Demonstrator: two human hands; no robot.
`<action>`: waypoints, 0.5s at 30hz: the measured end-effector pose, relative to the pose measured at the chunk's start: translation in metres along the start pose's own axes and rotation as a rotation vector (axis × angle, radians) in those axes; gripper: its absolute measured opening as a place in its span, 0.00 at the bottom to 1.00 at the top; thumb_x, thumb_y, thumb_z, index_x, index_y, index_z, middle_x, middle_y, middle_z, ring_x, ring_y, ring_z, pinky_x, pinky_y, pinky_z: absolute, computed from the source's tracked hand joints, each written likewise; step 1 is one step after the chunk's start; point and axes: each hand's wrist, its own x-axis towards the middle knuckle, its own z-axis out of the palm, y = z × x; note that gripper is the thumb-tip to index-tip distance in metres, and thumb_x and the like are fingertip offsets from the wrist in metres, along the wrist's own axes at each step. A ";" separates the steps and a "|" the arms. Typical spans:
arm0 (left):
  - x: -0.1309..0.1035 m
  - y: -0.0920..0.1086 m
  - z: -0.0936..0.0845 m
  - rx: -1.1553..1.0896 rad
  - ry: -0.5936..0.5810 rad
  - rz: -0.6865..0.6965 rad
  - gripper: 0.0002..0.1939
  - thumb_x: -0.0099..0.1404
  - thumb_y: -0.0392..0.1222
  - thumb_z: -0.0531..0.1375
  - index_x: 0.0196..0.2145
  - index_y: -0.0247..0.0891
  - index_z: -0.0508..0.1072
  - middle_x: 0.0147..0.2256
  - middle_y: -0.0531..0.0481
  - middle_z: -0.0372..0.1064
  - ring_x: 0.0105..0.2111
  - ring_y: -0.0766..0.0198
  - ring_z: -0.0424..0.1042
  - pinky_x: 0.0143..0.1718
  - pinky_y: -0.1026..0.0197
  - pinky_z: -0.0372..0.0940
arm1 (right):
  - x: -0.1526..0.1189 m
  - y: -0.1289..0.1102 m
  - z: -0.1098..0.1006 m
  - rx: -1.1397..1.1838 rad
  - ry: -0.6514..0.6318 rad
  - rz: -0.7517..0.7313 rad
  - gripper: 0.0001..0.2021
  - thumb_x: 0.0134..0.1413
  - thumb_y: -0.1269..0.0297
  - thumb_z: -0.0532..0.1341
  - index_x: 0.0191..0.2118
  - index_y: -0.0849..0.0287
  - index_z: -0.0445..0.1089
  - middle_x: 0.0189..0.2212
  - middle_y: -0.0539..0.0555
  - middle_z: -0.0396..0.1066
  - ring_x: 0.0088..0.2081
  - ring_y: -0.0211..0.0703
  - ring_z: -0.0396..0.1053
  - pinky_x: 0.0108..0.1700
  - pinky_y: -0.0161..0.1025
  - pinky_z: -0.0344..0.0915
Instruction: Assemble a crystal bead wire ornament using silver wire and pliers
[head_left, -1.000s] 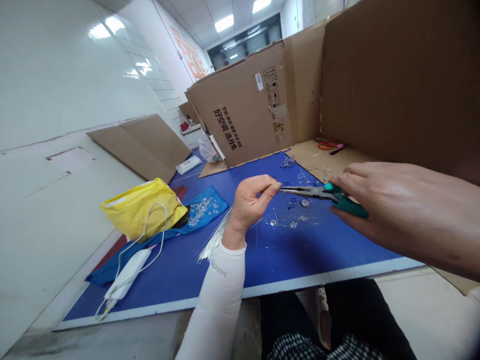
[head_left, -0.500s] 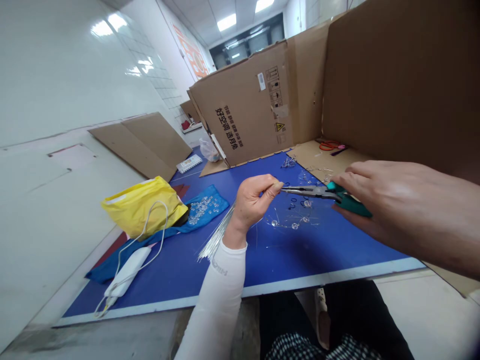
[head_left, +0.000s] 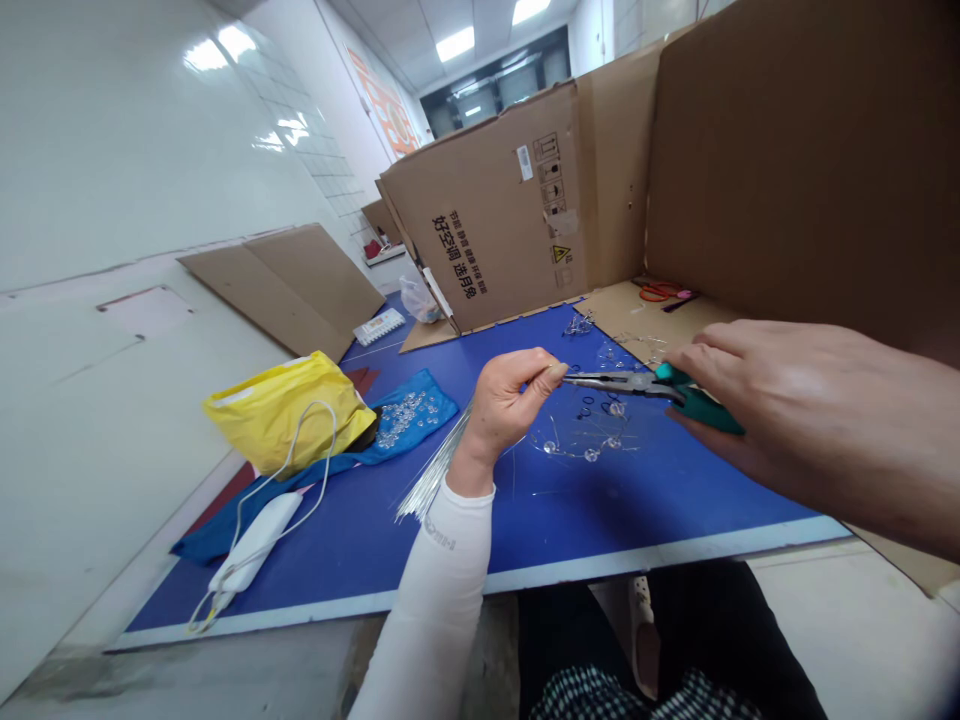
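Head | left hand (head_left: 514, 400) pinched at tips of pliers (head_left: 637, 384), can't tell on what | right hand (head_left: 787, 405) wrapped round them | barely any shift this past second; work seems held steady

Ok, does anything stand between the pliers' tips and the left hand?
Nothing visible does: the pliers, held in the right hand, extend right up to the pinching left hand. Whether they touch is unclear.

On your left runs a glossy white wall (head_left: 97, 130), catching bright reflections. Ahead, beyond an orange-patterned panel (head_left: 384, 105), you face dark glass (head_left: 499, 88) beneath a pale ceiling (head_left: 397, 25) with lit lamps (head_left: 455, 44). Your blue table (head_left: 337, 560) stands above a light floor (head_left: 806, 595).
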 end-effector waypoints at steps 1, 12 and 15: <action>0.000 0.000 0.000 -0.004 -0.001 -0.008 0.20 0.74 0.48 0.57 0.25 0.38 0.68 0.21 0.55 0.61 0.23 0.69 0.60 0.28 0.63 0.57 | 0.000 0.000 0.000 0.003 0.008 -0.002 0.15 0.59 0.53 0.45 0.31 0.53 0.63 0.31 0.58 0.67 0.33 0.54 0.71 0.33 0.51 0.64; -0.006 -0.007 0.000 -0.246 -0.030 -0.259 0.19 0.72 0.52 0.58 0.28 0.37 0.71 0.22 0.56 0.62 0.20 0.73 0.60 0.23 0.66 0.57 | -0.009 0.015 0.012 0.018 0.200 -0.089 0.18 0.62 0.46 0.52 0.35 0.54 0.67 0.29 0.53 0.67 0.27 0.47 0.68 0.28 0.45 0.62; -0.006 -0.008 0.001 -0.346 -0.007 -0.312 0.18 0.71 0.53 0.60 0.30 0.38 0.72 0.22 0.56 0.62 0.19 0.74 0.59 0.19 0.67 0.55 | -0.012 0.022 0.015 0.080 0.178 -0.046 0.17 0.61 0.46 0.53 0.35 0.53 0.68 0.28 0.53 0.68 0.27 0.47 0.69 0.28 0.45 0.63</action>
